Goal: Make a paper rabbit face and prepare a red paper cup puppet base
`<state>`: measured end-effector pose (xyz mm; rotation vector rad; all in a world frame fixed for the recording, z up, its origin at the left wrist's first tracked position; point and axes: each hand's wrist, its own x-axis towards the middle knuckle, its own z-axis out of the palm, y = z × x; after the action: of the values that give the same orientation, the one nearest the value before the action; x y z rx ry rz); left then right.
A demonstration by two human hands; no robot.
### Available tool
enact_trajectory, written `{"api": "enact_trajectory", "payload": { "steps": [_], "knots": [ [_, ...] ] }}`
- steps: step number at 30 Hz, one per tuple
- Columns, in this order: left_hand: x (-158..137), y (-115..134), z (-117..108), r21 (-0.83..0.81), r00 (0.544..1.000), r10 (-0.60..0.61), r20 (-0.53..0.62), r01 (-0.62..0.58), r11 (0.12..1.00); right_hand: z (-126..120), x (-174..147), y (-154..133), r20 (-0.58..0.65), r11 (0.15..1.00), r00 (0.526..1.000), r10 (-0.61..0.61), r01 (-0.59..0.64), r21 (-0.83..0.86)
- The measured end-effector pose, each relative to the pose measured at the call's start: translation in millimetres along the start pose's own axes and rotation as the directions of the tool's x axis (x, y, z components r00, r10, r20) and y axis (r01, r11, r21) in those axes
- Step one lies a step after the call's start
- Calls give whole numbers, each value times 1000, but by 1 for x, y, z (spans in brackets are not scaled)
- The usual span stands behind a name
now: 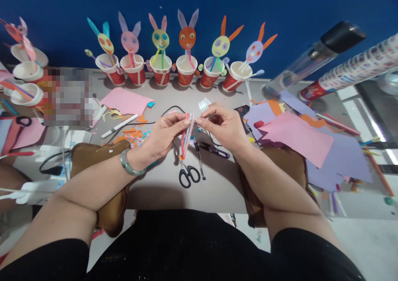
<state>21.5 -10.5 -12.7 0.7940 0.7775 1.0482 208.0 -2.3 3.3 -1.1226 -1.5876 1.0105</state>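
Both hands, left hand point(166, 133) and right hand point(222, 125), pinch straws point(187, 133) above scissors point(187, 174).

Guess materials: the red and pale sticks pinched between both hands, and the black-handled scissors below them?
Red and pale sticks: likely plastic drinking straws, smooth, slightly glossy, thin and uniform. Black-handled scissors: handle loops look like matte plastic; blades seem metal, mostly hidden. Left hand and right hand pinch the sticks.

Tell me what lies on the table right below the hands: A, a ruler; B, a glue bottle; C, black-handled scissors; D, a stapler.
C: the black-handled scissors lie on the grey table just below the left hand and right hand, which pinch a bundle of straws between them.
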Motion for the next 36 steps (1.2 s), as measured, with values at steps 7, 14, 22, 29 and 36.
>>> {"api": "enact_trajectory", "payload": {
  "steps": [7,14,22,29,36],
  "knots": [
    [0,0,-1,-4,998,-49,45,49,999,0,2,1,41,1000,999,17,-17,2],
    [1,2,-2,-12,994,-53,93,55,998,-5,6,3,92,1000,995,26,-27,10],
    [1,2,-2,-49,997,-56,56,58,997,-7,5,4,112,1000,994,18,-19,13],
    [2,2,0,-33,998,-48,32,49,998,-7,4,4,135,999,990,35,-37,12],
    [3,-2,-1,-4,998,-24,60,24,1000,-5,2,1,144,1000,990,-16,15,12]
  ]
}}
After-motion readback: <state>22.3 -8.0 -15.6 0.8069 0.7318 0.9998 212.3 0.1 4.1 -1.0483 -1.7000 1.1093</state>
